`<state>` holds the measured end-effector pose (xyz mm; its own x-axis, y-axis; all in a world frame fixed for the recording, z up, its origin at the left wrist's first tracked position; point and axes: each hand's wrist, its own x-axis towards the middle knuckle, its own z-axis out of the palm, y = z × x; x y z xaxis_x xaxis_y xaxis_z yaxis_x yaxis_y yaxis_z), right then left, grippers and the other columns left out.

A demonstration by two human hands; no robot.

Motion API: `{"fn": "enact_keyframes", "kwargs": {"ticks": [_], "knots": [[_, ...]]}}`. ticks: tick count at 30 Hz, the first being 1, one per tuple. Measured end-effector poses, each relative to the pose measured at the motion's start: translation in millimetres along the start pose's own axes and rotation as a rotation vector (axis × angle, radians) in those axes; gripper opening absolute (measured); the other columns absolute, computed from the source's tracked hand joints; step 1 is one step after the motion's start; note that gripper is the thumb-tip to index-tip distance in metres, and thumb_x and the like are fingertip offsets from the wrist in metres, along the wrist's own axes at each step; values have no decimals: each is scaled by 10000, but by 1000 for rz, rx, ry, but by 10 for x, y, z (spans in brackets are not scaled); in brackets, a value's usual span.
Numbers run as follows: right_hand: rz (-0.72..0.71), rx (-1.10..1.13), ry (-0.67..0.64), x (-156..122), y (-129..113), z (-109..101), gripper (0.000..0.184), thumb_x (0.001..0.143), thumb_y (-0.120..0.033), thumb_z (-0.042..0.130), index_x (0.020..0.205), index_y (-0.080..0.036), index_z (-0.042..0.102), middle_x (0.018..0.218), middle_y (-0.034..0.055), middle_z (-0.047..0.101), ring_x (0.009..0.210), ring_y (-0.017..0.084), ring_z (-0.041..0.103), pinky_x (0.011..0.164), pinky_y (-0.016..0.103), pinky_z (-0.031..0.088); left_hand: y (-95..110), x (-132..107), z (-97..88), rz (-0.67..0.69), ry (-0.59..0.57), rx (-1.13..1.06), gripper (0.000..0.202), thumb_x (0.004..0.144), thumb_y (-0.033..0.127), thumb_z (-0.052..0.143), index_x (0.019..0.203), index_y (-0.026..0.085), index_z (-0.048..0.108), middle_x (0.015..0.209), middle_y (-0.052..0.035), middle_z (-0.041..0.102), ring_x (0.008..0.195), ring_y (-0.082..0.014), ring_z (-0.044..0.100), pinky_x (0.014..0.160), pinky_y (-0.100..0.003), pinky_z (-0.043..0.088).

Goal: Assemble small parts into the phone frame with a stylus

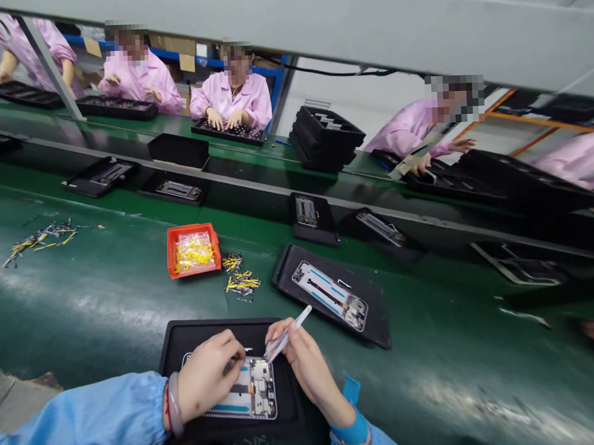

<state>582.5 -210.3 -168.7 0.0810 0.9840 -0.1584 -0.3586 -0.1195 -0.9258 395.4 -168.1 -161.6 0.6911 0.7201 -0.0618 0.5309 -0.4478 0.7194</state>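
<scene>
Head view, lower centre: a flat rectangular phone frame (251,393), metallic with dark circuitry, lies in a matte black tray (184,340) on the glossy green bench (109,300). The left hand (207,378), blue sleeved, rests on the frame's left edge with fingers curled together. The right hand (306,358) has fingers pinched on slim white tweezers (288,333), tip at the frame's upper edge. Centre: a square orange plastic bin (174,256) beside loose yellow-black connectors (240,281). Centre right: a second tray (375,310) carrying another frame.
</scene>
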Motion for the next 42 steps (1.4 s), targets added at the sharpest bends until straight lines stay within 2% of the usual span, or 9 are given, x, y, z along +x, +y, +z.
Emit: {"fn": "enact_keyframes", "kwargs": {"ticks": [3,6,12,17,29,42], "knots": [[-64,-92,-52,-2,40,7,306,779,-503,705,786,-212,611,795,23,597,717,165,604,679,281,526,5,49,-17,-51,-5,-49,186,733,42,507,785,176,626,787,0,568,639,-111,560,624,-192,466],[-125,-190,-66,-30,68,2,253,765,-437,741,823,-218,627,827,29,628,779,177,635,688,267,534,11,76,-34,-76,-24,-85,187,711,40,517,765,171,639,766,8,550,592,-96,536,590,-183,452],[-248,-420,72,-89,101,13,286,791,-474,701,737,-196,658,700,44,678,650,190,679,590,254,553,39,91,-50,-108,-23,-69,175,672,19,518,683,166,612,749,14,524,608,-97,532,589,-182,424],[-335,-492,81,-106,89,50,274,811,-452,689,716,-196,669,664,47,684,611,189,681,550,246,554,48,116,-54,-126,-46,-77,167,660,21,520,648,170,594,723,20,512,609,-98,518,577,-179,405],[-425,-510,60,-129,85,26,155,831,-331,696,739,-208,682,671,35,685,616,172,665,552,236,538,49,128,-71,-154,-108,-92,133,671,58,531,655,174,594,740,21,519,595,-87,504,578,-172,404],[-450,-550,53,-157,70,53,96,834,-254,685,745,-221,686,664,37,695,590,193,649,531,280,519,20,103,-87,-126,-102,-81,125,694,61,558,702,175,610,766,21,522,593,-91,515,577,-188,425]]}}
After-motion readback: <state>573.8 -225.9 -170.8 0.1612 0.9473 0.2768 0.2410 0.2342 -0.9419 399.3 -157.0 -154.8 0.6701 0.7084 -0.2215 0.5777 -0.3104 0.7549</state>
